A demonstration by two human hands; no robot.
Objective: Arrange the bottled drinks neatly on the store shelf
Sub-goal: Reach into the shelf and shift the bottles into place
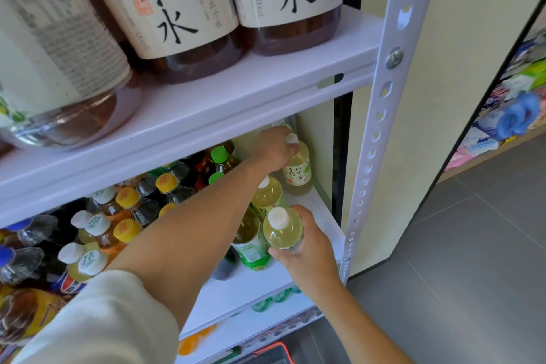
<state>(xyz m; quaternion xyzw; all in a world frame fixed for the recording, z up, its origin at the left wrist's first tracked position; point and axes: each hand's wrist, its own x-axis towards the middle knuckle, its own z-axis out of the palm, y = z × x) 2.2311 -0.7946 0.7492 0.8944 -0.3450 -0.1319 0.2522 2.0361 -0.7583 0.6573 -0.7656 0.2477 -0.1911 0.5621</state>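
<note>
My left hand (276, 148) reaches deep into the middle shelf and grips the neck of a pale yellow-green bottle with a white cap (299, 168) at the back right. My right hand (307, 248) holds another white-capped pale yellow-green bottle (282, 230) near the shelf's front right. A third bottle of the same kind (267, 193) stands between them, and a green-labelled tea bottle (251, 241) is just left of my right hand. My left forearm hides part of the row.
Several bottles with yellow, green, white and blue caps (127, 210) crowd the shelf's left side. Large brown-liquid bottles (183, 18) stand on the upper shelf (236, 91). A perforated white upright (381, 115) bounds the right. Bare white shelf (320, 216) shows at the right. Grey floor lies beyond.
</note>
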